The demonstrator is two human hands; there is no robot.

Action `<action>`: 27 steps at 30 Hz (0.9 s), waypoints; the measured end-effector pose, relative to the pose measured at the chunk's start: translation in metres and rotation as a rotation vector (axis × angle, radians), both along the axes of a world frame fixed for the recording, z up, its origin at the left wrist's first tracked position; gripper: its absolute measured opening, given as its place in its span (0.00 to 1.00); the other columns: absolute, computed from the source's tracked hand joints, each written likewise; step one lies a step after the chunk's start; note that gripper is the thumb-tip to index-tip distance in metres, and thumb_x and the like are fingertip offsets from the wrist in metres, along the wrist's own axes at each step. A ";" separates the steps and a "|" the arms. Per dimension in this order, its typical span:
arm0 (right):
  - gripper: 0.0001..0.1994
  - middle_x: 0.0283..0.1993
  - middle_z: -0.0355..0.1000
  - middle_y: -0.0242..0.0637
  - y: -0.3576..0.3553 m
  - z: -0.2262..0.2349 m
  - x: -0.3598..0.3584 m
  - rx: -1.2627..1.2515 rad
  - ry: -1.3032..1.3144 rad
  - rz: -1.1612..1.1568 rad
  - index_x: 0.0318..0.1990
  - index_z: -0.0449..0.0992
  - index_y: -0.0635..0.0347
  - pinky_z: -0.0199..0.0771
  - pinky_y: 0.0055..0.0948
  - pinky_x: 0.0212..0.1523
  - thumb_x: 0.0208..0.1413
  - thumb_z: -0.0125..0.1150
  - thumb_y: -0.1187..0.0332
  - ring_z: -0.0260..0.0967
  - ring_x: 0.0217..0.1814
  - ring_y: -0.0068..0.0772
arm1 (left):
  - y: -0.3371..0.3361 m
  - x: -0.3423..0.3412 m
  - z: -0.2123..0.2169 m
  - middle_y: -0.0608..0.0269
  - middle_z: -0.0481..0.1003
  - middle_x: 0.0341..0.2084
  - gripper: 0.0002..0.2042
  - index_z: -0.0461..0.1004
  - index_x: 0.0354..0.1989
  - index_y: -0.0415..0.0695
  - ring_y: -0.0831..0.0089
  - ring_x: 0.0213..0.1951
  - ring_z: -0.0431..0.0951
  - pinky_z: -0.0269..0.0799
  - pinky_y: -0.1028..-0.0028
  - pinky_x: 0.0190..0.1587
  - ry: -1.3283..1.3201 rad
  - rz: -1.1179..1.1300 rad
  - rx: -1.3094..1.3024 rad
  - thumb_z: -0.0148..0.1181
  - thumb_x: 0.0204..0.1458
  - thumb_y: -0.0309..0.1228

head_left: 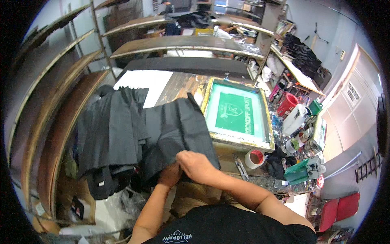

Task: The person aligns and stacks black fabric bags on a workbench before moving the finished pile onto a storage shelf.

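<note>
A sheet-like piece of black cloth lies on the table in front of me, its near edge at my hands. My right hand is closed, with fingers pinched on that near edge. Close beside it, my left hand is at the same edge; its fingers are hidden by the cloth and the right hand. To the left is a pile of folded black cloth pieces, overlapping the piece I hold. Right of the cloth lies a screen-printing frame with green mesh and a pale design.
A roll of tape and a utility knife lie before the frame. A red bucket, bottles and cans crowd the right side, near a green container. Wooden shelves stand left and behind. Other people are in the background.
</note>
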State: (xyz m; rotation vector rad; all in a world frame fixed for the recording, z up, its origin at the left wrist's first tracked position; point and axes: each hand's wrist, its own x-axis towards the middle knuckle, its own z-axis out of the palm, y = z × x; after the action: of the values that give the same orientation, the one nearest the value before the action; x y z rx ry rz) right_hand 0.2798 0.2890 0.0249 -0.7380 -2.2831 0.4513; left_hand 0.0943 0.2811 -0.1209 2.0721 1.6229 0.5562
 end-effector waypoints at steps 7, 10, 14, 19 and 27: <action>0.06 0.36 0.70 0.46 0.002 -0.006 0.004 0.000 0.044 -0.062 0.42 0.68 0.62 0.72 0.46 0.41 0.61 0.58 0.72 0.73 0.41 0.52 | 0.010 -0.014 -0.019 0.40 0.80 0.36 0.26 0.80 0.42 0.38 0.42 0.41 0.80 0.75 0.54 0.41 -0.149 0.051 0.081 0.53 0.64 0.53; 0.06 0.36 0.70 0.46 0.003 -0.009 0.006 0.001 0.074 -0.059 0.42 0.68 0.62 0.72 0.45 0.41 0.61 0.58 0.72 0.73 0.41 0.52 | -0.009 -0.011 0.001 0.43 0.80 0.34 0.22 0.81 0.38 0.41 0.45 0.37 0.81 0.76 0.57 0.39 -0.197 0.193 0.213 0.59 0.62 0.51; 0.06 0.36 0.69 0.45 0.003 -0.011 0.004 0.010 0.122 -0.050 0.42 0.69 0.62 0.72 0.44 0.41 0.61 0.58 0.72 0.72 0.41 0.51 | -0.011 -0.021 0.009 0.47 0.80 0.32 0.13 0.77 0.43 0.41 0.42 0.35 0.80 0.75 0.57 0.38 -0.100 0.173 0.093 0.65 0.59 0.39; 0.06 0.35 0.69 0.44 0.003 -0.012 0.004 0.040 0.168 -0.087 0.42 0.69 0.62 0.72 0.44 0.40 0.61 0.58 0.73 0.72 0.40 0.50 | -0.009 -0.025 0.030 0.46 0.80 0.38 0.14 0.79 0.44 0.41 0.48 0.43 0.81 0.75 0.59 0.46 -0.285 0.191 -0.117 0.62 0.62 0.40; 0.05 0.34 0.68 0.41 0.001 -0.019 0.004 0.094 0.052 -0.019 0.39 0.69 0.60 0.72 0.41 0.39 0.58 0.57 0.70 0.72 0.38 0.47 | -0.002 -0.045 -0.022 0.37 0.79 0.43 0.27 0.77 0.49 0.34 0.47 0.48 0.80 0.72 0.58 0.49 -0.244 0.190 -0.068 0.52 0.66 0.51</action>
State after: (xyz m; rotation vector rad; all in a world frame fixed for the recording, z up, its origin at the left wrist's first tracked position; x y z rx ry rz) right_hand 0.2838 0.2904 0.0061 -0.6927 -2.2308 0.3481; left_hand 0.0496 0.2795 -0.1428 1.7361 1.6770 0.7743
